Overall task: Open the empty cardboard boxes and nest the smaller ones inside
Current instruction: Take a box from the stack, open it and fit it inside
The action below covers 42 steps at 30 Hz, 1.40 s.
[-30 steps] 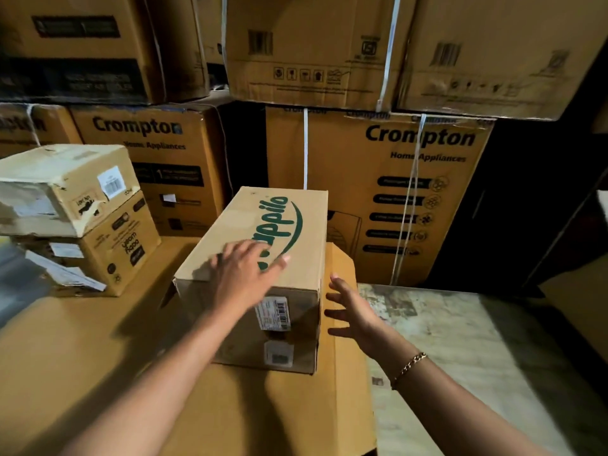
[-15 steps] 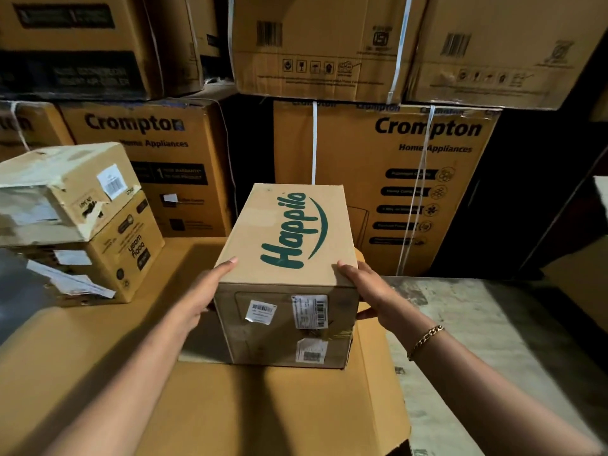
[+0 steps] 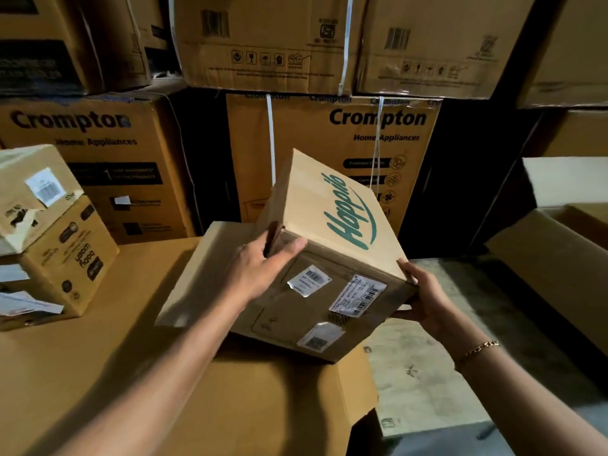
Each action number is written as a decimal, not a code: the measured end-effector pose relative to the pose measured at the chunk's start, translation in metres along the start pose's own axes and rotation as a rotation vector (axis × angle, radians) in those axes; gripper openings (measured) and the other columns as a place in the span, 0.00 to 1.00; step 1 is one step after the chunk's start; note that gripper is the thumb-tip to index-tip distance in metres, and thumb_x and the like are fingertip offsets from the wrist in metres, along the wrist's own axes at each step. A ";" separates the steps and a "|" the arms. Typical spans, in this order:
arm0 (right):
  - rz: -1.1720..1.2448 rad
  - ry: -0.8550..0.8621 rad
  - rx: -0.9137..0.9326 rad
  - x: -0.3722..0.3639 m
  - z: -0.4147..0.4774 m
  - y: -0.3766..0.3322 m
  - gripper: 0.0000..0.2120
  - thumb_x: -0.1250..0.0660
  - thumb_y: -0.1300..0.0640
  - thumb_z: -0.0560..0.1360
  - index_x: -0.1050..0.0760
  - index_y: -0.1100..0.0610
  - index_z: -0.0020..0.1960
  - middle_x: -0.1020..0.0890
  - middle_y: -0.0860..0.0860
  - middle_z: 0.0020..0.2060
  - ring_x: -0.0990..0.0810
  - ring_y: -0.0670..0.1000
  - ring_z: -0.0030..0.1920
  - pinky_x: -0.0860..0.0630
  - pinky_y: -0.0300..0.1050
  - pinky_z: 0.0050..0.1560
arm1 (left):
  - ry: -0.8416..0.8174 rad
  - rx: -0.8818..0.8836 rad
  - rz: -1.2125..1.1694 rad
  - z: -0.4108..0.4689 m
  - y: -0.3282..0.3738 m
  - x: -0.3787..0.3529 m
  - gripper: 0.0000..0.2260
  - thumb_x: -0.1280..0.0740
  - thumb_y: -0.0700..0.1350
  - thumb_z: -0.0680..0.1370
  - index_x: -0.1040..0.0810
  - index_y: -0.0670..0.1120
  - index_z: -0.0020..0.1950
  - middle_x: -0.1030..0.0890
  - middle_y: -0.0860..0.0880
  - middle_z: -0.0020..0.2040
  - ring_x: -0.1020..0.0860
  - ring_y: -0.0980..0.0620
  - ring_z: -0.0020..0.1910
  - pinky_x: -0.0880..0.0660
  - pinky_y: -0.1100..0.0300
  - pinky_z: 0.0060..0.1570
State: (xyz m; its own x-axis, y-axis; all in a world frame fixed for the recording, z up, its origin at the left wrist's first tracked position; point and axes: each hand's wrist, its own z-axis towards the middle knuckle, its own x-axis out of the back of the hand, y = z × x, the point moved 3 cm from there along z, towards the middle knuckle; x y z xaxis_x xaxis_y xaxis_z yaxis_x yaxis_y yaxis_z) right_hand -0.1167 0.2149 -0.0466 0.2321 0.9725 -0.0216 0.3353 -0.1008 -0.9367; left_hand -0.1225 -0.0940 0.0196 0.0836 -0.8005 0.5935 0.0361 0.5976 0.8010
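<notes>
- Tilting the Happilo box (image 3: 332,225) up off the big flat carton (image 3: 98,373), which it sat square on half a second ago; now only its near lower edge is close to that carton.
- My left hand (image 3: 260,268) curls over the near left corner; my right hand (image 3: 424,297) cups the lower right corner, both gripping.
- I judge I'm turning it to reach its flaps.
- Its underside and far end are hidden, and I cannot tell whether the seams are taped.

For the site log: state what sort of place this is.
Probably a storeroom or warehouse: strapped appliance cartons stacked high along the back, more labelled boxes piled left, and a bare concrete floor.
</notes>
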 end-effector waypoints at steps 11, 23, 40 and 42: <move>0.215 0.140 -0.178 0.217 0.033 0.064 0.19 0.40 0.46 0.82 0.25 0.57 0.65 0.16 0.64 0.56 0.18 0.64 0.56 0.18 0.65 0.43 | -0.135 -0.372 0.288 -0.007 0.126 -0.205 0.38 0.35 0.69 0.75 0.46 0.60 0.81 0.36 0.47 0.79 0.35 0.47 0.76 0.35 0.54 0.70; -0.128 0.153 -0.350 0.328 0.050 0.116 0.36 0.45 0.25 0.74 0.24 0.54 0.64 0.18 0.57 0.57 0.22 0.58 0.57 0.28 0.55 0.57 | -0.114 -0.572 0.675 -0.057 0.176 -0.383 0.36 0.44 0.70 0.77 0.49 0.58 0.81 0.37 0.44 0.78 0.37 0.43 0.75 0.37 0.37 0.68; -1.167 -0.042 0.563 0.265 0.020 0.022 0.28 0.42 0.37 0.80 0.38 0.43 0.77 0.41 0.44 0.80 0.44 0.50 0.78 0.42 0.56 0.77 | 0.009 -0.434 0.803 -0.011 0.116 -0.349 0.36 0.48 0.71 0.77 0.33 0.50 0.77 0.33 0.46 0.77 0.38 0.43 0.77 0.42 0.44 0.75; -1.306 -0.187 0.609 0.240 0.020 0.024 0.27 0.46 0.35 0.80 0.36 0.42 0.77 0.47 0.45 0.81 0.51 0.51 0.80 0.49 0.57 0.78 | 0.035 -0.381 0.828 0.001 0.097 -0.334 0.35 0.49 0.70 0.77 0.29 0.50 0.74 0.29 0.45 0.75 0.35 0.43 0.76 0.39 0.44 0.73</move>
State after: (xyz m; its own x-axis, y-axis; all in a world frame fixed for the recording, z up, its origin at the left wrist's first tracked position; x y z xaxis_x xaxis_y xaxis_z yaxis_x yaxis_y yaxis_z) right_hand -0.0710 0.4501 -0.0810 -0.0656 0.3164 0.9463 -0.2330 0.9173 -0.3229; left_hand -0.1477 0.2313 -0.1002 0.2596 -0.1105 0.9594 0.2771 0.9602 0.0356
